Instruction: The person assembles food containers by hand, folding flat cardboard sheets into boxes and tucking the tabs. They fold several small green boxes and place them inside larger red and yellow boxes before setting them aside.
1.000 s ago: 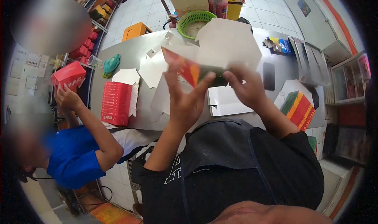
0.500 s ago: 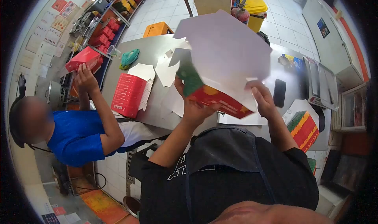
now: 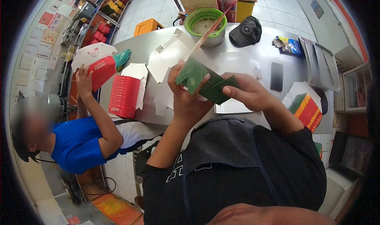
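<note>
A cardboard food box (image 3: 200,77) is held up over the metal table, its green side turned toward me and one raised flap seen nearly edge-on. My left hand (image 3: 190,100) grips its left side, fingers wrapped around the panel. On the other side my right hand (image 3: 253,91) pinches the green end flaps between thumb and fingers. Flat white card sheets (image 3: 170,56) lie on the table beyond my left hand. A white sheet (image 3: 233,107) shows beneath the box.
At left, a co-worker in a blue shirt (image 3: 79,140) holds a red-and-white box (image 3: 101,68). Around the table (image 3: 259,56) are a red carton stack (image 3: 124,96), a multicoloured carton stack (image 3: 306,111), phone (image 3: 276,77), cap (image 3: 246,32), green basket (image 3: 192,21) in a pot, and metal trays (image 3: 326,72).
The box has turned from its broad white inside to its green side, and my right hand has moved left onto its flaps. The basket and cap have come into sight. The co-worker's box lid stands open.
</note>
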Tool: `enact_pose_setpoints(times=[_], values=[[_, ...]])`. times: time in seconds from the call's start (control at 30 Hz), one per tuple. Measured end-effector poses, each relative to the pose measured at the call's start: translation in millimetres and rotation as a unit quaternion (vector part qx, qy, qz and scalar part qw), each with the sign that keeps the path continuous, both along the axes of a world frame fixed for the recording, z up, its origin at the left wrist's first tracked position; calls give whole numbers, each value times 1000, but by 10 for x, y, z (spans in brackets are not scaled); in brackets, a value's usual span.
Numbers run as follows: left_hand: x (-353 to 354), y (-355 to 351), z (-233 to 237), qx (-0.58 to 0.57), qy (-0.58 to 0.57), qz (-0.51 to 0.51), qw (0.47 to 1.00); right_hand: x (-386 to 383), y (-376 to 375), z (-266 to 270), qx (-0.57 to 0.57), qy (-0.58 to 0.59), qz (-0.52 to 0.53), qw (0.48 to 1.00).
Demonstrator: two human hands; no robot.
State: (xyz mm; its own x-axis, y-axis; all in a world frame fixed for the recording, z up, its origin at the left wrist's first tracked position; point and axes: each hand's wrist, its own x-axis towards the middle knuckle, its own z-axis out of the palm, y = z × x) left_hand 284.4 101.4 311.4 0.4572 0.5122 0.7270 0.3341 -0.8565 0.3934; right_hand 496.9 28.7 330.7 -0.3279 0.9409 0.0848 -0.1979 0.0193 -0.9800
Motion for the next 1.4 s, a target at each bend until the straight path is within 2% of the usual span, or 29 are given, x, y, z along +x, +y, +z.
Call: enact_pose_setpoints(times=[0.07,0.17,0.27,0.37,0.47,0.5,0.63,0.73,0.9,0.97,1.03,1.13,1.23,1.37,1.4], values=[[-63,-15,44,16,18,-5,1000,68,17,-53,3,-5,44,999],[-68,-130,209,-129,30,-65,989,82,5,-46,41,-82,40,995],[-96,-115,203,-148,43,-78,985,63,12,-70,51,-102,24,993],[-123,-104,102,-81,71,-11,994,-2,36,-88,134,-207,-86,965],[-138,-68,-16,-22,26,30,999,-10,64,-177,171,-244,-204,933],[-143,-60,-115,-41,4,36,999,-46,62,-212,152,-226,-236,933],[-223,50,-544,-54,-3,22,998,-124,70,-248,139,-166,-288,933],[-193,82,-452,-37,40,17,998,-160,103,-264,198,-182,-308,913],[-72,113,44,-17,106,11,994,-84,199,-204,330,-306,-262,854],[-81,137,81,-15,132,-38,990,-134,202,-245,302,-264,-245,883],[-59,129,75,-54,110,-50,991,-193,220,-294,276,-212,-241,906],[-65,160,67,-46,109,-46,992,-77,207,-267,213,-240,-222,921],[-107,178,116,-32,145,-54,987,-60,205,-187,182,-90,-255,945],[-120,157,340,-45,220,-122,967,34,194,155,115,-209,-164,957],[-131,158,372,-69,208,-149,964,53,205,152,106,-198,-146,963]])
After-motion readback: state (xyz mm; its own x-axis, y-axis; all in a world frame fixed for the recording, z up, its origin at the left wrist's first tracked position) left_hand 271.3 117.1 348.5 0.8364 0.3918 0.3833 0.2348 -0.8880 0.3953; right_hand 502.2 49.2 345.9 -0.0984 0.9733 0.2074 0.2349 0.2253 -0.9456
